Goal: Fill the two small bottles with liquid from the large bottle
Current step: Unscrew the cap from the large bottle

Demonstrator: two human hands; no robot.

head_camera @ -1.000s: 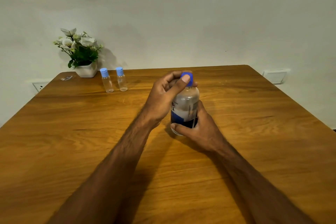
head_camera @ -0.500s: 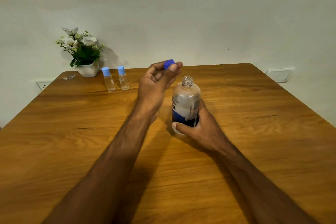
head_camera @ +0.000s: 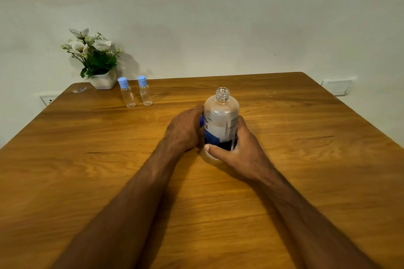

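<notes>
The large clear bottle (head_camera: pixel 221 120) with a blue and white label stands upright at the middle of the wooden table (head_camera: pixel 306 159), its neck uncapped. My right hand (head_camera: pixel 237 148) grips its lower body. My left hand (head_camera: pixel 185 131) is down beside the bottle's left side, fingers curled round the blue cap (head_camera: pixel 202 120), of which only a sliver shows. Two small clear bottles (head_camera: pixel 127 95) (head_camera: pixel 145 93) with light blue caps on stand side by side at the far left of the table.
A white pot of artificial flowers (head_camera: pixel 96 61) sits at the table's far left corner, just behind the small bottles. A small wrapper (head_camera: pixel 79 89) lies near that corner. Wall sockets (head_camera: pixel 336 86) flank the table on the white wall.
My left hand twisted the blue cap off the large bottle, lifted it away, then came down to the table beside the bottle's left side. The right hand kept its grip.
</notes>
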